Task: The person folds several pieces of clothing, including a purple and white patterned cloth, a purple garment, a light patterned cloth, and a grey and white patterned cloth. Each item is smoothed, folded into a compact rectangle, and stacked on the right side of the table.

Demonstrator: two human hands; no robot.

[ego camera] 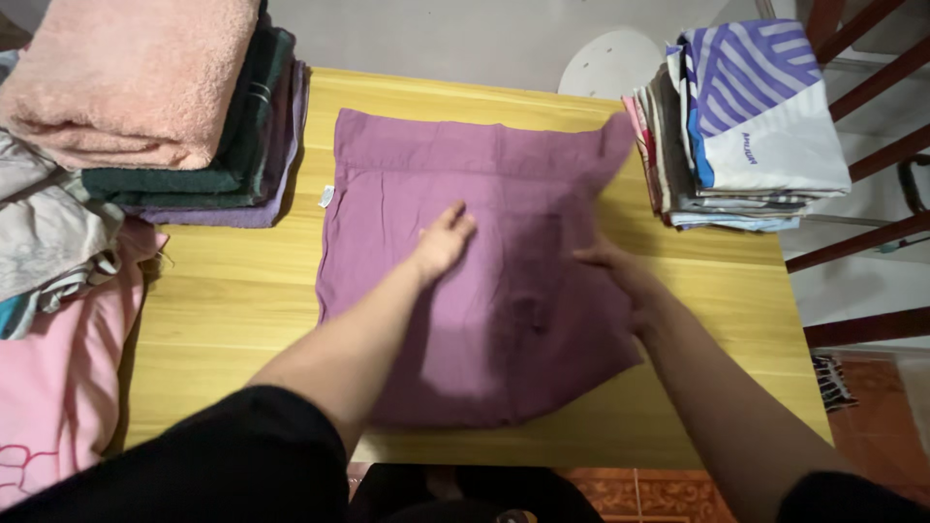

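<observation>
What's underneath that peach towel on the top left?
The peach towel tops a stack: a dark green folded cloth, then a purple one at the bottom. Only their edges show; anything deeper in the pile is covered.

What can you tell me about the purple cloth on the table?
The purple cloth is a soft, woven-looking fabric, mauve all over, lying nearly flat on the yellow wooden table. A small white tag sticks out of its left edge, and a seam runs along its far side. Its right side is rumpled and lifted a little. The left hand presses flat on its middle, while the right hand rests on its right part.
</observation>
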